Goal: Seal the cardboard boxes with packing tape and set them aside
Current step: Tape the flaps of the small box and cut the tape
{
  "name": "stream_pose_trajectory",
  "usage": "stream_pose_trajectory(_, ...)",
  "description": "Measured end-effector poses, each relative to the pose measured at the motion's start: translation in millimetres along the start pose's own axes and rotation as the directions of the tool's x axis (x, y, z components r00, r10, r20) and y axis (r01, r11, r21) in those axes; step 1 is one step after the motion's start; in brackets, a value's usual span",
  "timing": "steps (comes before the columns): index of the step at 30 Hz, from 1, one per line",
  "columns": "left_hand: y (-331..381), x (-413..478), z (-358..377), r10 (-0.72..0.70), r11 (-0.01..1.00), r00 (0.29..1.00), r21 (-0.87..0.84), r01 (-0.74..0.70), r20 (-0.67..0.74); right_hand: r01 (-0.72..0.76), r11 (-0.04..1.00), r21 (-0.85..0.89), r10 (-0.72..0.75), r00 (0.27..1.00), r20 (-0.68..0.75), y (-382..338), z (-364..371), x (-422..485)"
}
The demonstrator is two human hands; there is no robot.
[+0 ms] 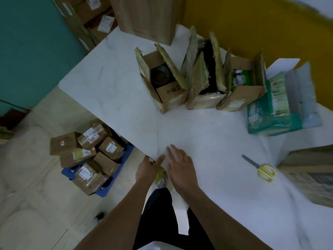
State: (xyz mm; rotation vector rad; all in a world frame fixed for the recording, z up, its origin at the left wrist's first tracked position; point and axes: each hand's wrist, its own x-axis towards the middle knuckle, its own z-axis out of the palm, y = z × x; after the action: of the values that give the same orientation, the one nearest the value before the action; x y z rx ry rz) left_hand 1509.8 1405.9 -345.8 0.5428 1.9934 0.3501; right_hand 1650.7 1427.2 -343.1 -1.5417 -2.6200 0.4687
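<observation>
1. Both hands are empty: right hand (181,164) flat and open on the table (111,83), left hand (149,167) loose at its edge.
2. The three open boxes (198,78) sit in a row running left-right, straight ahead across the table.
3. Right hand's nearer, I'd guess. No tape in sight.

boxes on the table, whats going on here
A person stands at the white table, both hands empty: left hand at the table's edge, right hand flat on it. Three open cardboard boxes wait unsealed at the far side, yellow-handled scissors lie to the right, and a pile of closed boxes sits on the floor. No tape visible.
</observation>
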Motion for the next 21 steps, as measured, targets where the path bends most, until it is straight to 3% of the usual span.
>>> stream_pose_trajectory(2, -19, 20, 9, 0.003, 1.000, 0.997, 0.012, -0.003, -0.074, 0.195, 0.977, -0.091, -0.192, 0.980, 0.045, 3, 16, -15)
stream_pose_trajectory(5, 4, 2, 2, -0.025, 0.999, 0.994, 0.034, 0.029, -0.108, 0.250, 0.961, -0.120, -0.235, 0.964, 0.128, 16, 24, -36)
stream_pose_trajectory(7, 27, -17, -5, -0.040, 0.966, 0.977, 0.242, 0.091, -0.208, 0.275, 0.948, -0.162, -0.252, 0.956, 0.151, 26, 17, -41)
stream_pose_trajectory(9, 47, -42, -6, 0.071, 0.910, 0.935, 0.406, 0.081, -0.346, 0.243, 0.957, -0.155, -0.221, 0.964, 0.146, 34, 2, -41)
stream_pose_trajectory(10, 53, -54, -1, 0.180, 0.893, 0.916, 0.450, 0.002, -0.360, 0.191, 0.970, -0.153, -0.175, 0.978, 0.114, 39, -10, -44)
stream_pose_trajectory(13, 84, -90, 32, 0.495, 0.761, 0.848, 0.567, -0.316, -0.192, -0.056, 0.995, -0.088, 0.046, 0.993, -0.112, 66, -66, -58)
stream_pose_trajectory(16, 135, -132, 76, 0.763, 0.552, 0.645, 0.554, -0.623, -0.035, -0.255, 0.967, 0.023, 0.247, 0.907, -0.342, 104, -143, -95)
stream_pose_trajectory(18, 174, -163, 104, 0.899, 0.345, 0.433, 0.518, -0.783, 0.056, -0.352, 0.935, 0.047, 0.333, 0.825, -0.456, 130, -193, -126)
stream_pose_trajectory(21, 229, -209, 139, 0.977, 0.012, 0.102, 0.426, -0.904, 0.189, -0.394, 0.918, 0.040, 0.336, 0.723, -0.604, 170, -247, -164)
